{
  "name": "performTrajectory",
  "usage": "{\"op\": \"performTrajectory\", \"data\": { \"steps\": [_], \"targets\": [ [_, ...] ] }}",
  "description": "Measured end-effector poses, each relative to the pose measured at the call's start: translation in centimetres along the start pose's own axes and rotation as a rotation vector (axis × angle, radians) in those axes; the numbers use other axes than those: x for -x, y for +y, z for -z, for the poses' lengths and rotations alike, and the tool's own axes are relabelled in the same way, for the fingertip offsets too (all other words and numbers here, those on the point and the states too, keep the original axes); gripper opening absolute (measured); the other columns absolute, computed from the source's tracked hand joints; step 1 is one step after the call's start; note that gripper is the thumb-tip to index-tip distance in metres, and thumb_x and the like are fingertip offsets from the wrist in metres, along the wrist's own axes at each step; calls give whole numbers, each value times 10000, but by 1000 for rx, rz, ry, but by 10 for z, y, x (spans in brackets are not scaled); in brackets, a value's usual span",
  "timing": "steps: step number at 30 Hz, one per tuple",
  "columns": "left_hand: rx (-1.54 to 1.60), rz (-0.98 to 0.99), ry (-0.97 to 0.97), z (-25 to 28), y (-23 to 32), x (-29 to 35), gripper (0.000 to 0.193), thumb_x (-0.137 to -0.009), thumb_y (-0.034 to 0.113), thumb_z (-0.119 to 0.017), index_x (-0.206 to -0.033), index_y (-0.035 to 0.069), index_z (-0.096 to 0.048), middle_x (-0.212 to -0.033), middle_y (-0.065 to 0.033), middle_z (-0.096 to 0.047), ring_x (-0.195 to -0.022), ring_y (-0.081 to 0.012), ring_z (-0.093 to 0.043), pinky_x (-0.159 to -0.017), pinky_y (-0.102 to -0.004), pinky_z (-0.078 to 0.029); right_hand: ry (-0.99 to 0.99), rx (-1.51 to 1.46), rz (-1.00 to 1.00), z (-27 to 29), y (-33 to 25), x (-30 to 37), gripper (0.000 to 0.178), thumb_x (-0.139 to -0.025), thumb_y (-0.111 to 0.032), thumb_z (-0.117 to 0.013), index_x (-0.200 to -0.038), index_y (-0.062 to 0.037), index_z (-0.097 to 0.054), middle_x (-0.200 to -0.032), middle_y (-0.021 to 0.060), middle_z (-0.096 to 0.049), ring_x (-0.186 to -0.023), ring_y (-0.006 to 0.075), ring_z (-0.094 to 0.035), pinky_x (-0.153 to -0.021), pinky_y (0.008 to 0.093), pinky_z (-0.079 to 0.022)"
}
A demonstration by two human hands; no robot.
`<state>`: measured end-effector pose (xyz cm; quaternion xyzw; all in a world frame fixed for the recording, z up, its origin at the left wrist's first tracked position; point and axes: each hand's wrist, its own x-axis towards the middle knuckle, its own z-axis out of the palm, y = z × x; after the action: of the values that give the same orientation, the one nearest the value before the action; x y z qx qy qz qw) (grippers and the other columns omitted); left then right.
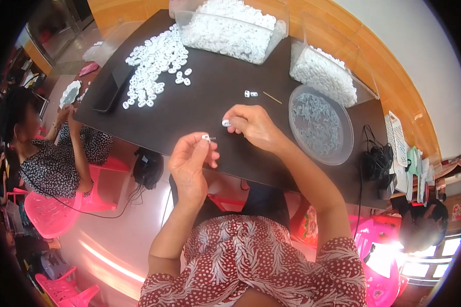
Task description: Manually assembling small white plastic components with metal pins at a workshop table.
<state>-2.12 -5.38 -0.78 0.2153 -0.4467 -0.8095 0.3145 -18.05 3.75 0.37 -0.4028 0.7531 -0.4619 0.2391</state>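
Above the table's near edge, my left hand (188, 162) pinches a small white plastic piece (205, 137) between thumb and fingers. A short, thin dark pin, which looks like a screw, sticks out of its right side. Just to the right and a little farther away, my right hand (255, 124) is closed on a white oval piece (226, 123) with dark spots. The two pieces are apart. Beyond my right hand lie a pair of small white pieces (250, 94) and a thin yellowish stick (272, 97).
On the dark table (215, 77), white oval pieces (159, 59) spread beside a black tray (110, 92). Clear bins (261, 55) of white pieces stand at the back. A round tub (347, 143) at right holds small grey metal bits near black cables (376, 153). Someone sits at left.
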Motion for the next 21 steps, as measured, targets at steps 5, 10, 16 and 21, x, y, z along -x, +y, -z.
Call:
{"op": "performTrajectory", "data": {
  "steps": [5, 10, 16, 21],
  "targets": [
    [-2, -28, -22, -15, -9, -1, 105, -898, 68, -572, -964, -14, -581, -806, -107, -647, -632, -133, -614, -518, -235, -466, -27, -182, 51, 0, -7, 37, 149, -844, -74, -534, -895, 28, -630, -699, 67, -610, -666, 118, -566, -637, 277, -458],
    [3, -28, -63, -24, -12, 7, 117, -901, 69, -569, -973, -23, -575, -828, -121, -646, -667, -156, -633, -540, -256, -491, 82, -267, 0, -6, -8, 53, 146, -878, -74, -524, -914, 32, -618, -718, 63, -611, -670, 117, -574, -642, 273, -467],
    [23, -25, -57, -28, -13, 16, 117, -912, 66, -552, -982, -26, -570, -861, -134, -642, -718, -181, -645, -578, -283, -531, 292, -413, -4, -28, -7, 67, 132, -891, -54, -535, -962, 38, -597, -803, 80, -620, -725, 124, -598, -680, 276, -486],
    [45, -18, -56, -30, -14, 21, 118, -916, 69, -547, -985, -25, -567, -862, -134, -642, -735, -186, -646, -581, -286, -535, 321, -478, 82, -32, -2, 73, 134, -877, -14, -565, -995, 46, -584, -878, 91, -631, -790, 133, -610, -724, 270, -497]
  ]
}}
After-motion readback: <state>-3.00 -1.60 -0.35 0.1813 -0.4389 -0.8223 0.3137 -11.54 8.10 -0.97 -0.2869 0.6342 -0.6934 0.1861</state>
